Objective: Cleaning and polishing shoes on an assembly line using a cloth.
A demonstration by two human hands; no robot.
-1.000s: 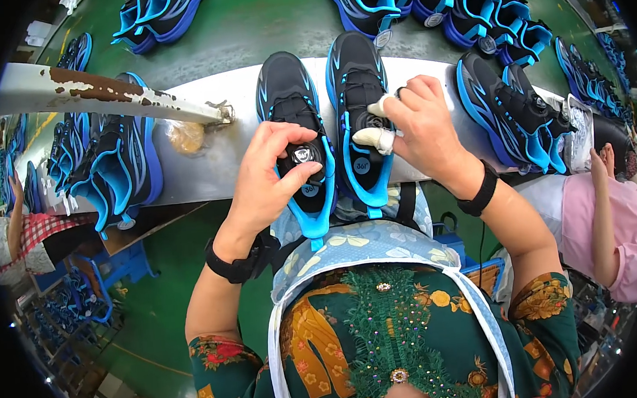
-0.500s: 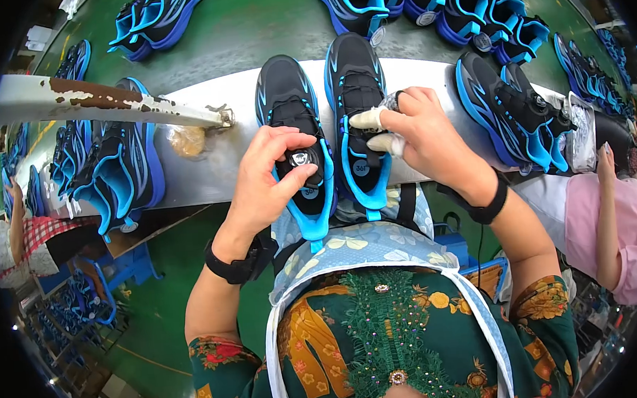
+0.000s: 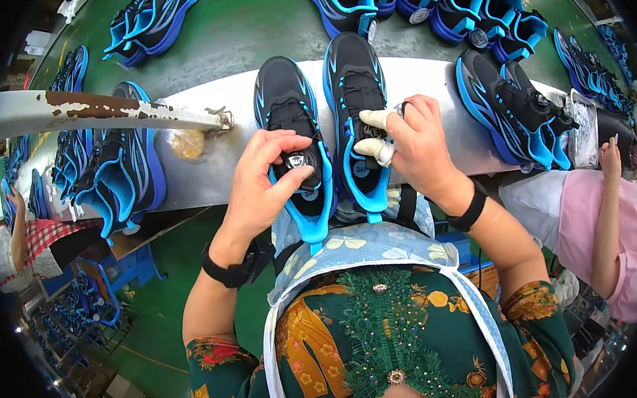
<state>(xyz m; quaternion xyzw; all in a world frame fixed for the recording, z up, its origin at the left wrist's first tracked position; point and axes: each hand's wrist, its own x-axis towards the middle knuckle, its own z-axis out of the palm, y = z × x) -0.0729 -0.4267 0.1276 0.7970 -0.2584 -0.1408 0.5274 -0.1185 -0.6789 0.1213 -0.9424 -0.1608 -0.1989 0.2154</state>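
Two black sneakers with bright blue lining stand side by side before me, toes pointing away. On the left sneaker [image 3: 279, 84], my left hand [image 3: 255, 177] pinches a round dial [image 3: 297, 161] on the tongue between thumb and forefinger. My right hand [image 3: 417, 138] is at the tongue of the right sneaker [image 3: 352, 62]. Its thumb and forefinger, wearing pale finger covers, close around a dark dial, which they partly hide. Both heels hang near the table's front edge, against my light blue floral apron [image 3: 358, 248].
A metal worktable [image 3: 215, 176] holds more sneakers at left [image 3: 124, 174] and right [image 3: 507, 114]. A rusty white bar [image 3: 108, 106] reaches in from the left. Beyond runs a green belt [image 3: 250, 28] with several shoes. A person in pink [image 3: 597, 218] sits at right, another person's checked sleeve [image 3: 54, 233] at left.
My right hand has come closer in over the right sneaker's tongue, its covered fingers now around the dial. My left hand stays at its dial. Shoes on the green belt have shifted slightly left.
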